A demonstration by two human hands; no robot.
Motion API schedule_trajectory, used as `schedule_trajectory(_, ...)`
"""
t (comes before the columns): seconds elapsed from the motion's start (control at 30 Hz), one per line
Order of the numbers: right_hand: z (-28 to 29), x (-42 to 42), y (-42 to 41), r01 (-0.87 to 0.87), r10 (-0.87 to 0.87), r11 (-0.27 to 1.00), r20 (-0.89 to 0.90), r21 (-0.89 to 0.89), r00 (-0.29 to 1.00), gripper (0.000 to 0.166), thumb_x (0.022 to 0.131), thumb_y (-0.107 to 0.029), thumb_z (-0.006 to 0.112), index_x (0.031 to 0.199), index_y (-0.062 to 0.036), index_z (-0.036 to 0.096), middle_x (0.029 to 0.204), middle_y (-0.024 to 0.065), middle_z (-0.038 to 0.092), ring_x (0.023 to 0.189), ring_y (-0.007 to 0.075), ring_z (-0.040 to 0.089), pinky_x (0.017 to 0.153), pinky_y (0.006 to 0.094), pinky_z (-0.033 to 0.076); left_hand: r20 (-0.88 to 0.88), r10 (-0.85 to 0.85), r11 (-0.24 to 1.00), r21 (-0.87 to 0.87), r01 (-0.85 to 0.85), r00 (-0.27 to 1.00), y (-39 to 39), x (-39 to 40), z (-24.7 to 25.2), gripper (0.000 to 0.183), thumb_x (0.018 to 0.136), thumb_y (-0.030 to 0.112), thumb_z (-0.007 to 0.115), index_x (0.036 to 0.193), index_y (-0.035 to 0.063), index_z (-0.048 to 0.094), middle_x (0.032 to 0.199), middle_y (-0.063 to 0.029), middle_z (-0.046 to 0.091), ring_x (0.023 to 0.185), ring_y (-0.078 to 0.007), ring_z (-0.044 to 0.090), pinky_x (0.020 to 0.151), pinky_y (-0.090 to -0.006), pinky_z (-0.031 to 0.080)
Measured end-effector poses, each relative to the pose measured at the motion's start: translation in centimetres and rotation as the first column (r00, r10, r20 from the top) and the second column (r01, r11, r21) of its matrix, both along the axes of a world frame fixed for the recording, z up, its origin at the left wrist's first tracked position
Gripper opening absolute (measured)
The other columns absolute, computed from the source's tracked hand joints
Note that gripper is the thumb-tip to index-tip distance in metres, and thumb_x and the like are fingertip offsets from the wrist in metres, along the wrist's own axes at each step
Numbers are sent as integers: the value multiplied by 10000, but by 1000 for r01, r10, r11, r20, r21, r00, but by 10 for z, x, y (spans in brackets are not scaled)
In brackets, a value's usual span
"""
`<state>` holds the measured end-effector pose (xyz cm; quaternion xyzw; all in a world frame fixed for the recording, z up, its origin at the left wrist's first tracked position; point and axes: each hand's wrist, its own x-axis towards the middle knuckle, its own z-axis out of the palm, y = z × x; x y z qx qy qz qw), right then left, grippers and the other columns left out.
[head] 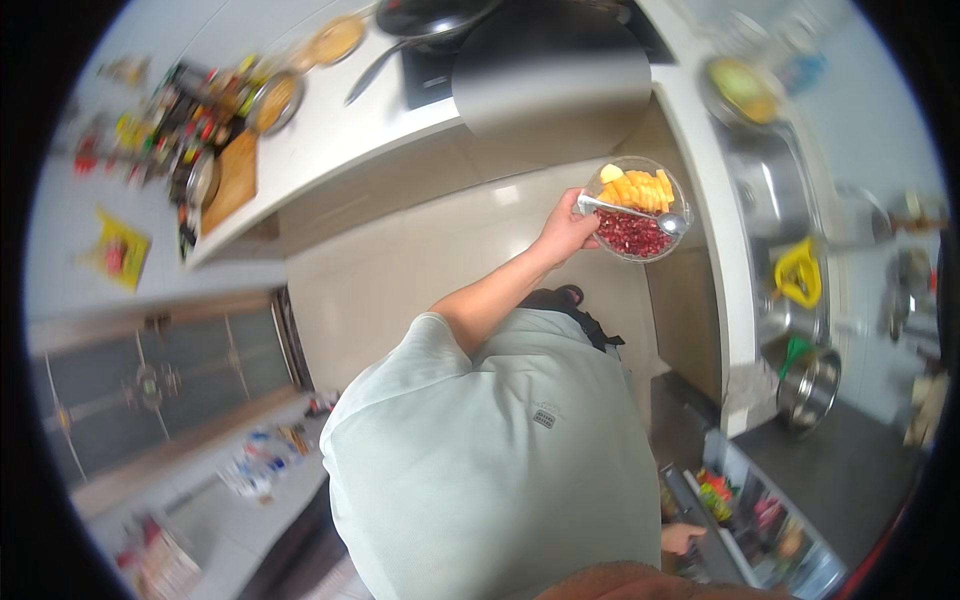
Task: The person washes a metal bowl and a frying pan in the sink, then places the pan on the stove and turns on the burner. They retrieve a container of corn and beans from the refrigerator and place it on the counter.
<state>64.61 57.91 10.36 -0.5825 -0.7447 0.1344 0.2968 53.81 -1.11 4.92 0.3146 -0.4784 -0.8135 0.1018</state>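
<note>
My left hand (570,229) reaches forward and grips the rim of a clear round bowl (684,196). Red pomegranate seeds (634,234) fill its near half. Yellow-orange fruit pieces (637,190) lie in the far half. Across the top rests a metal spoon (670,223), its handle end by my thumb. Low on the right, partly hidden by my shirt, my right hand (682,538) is beside the dark edge of an open refrigerator (731,525); its grip is unclear. Colourful food packages (716,495) show inside.
Ahead, a white counter (330,142) carries a hob (427,75), a lidded pan (442,22) and a wooden cutting board (231,180). On the right are a steel sink (765,187), a yellow basket (797,274) and a steel pot (810,390). A sliding glass door (165,382) stands left.
</note>
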Motion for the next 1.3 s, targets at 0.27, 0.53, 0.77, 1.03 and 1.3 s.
schedule_trajectory(0.27,-111,-81,18,-140,215,905,147,-402,965,532,818,-443,559,953,71,547,858,252,591,814,363,610,624,435,513,126,516,854,8,-521,847,-55,123,0,523,840,58,525,1310,134,309,929,-83,601,615,-113,604,545,-253,564)
schedule_trajectory(0.53,-200,-105,-112,-366,707,331,-28,-870,707,249,831,-282,540,886,-40,516,796,126,560,723,256,590,544,349,476,52,844,529,83,-844,534,-145,257,-53,395,900,125,502,1247,118,313,1014,-159,596,689,-212,653,527,-269,559)
schedule_trajectory(0.77,-229,-83,-283,-387,805,-2,-231,-922,547,39,843,-141,524,828,-137,489,741,15,532,643,161,571,473,273,444,-74,973,222,66,-973,217,-323,385,-75,448,898,101,513,1277,99,274,1074,-164,557,797,-263,650,655,-361,580)
schedule_trajectory(1.03,-196,7,-479,-351,931,57,-77,-935,356,349,840,-145,563,1172,-77,479,965,94,569,817,228,609,625,334,487,-173,984,63,117,-991,42,-510,518,-91,478,877,19,509,1291,93,282,1065,-166,558,817,-272,644,678,-387,581)
schedule_trajectory(1.3,-181,51,-519,-470,986,26,100,-882,-133,484,824,-143,556,1257,36,438,834,105,586,751,212,597,615,325,469,-159,974,-114,276,-954,-163,-609,569,-118,579,842,-79,437,1350,105,228,1138,-183,518,898,-292,624,738,-430,565)
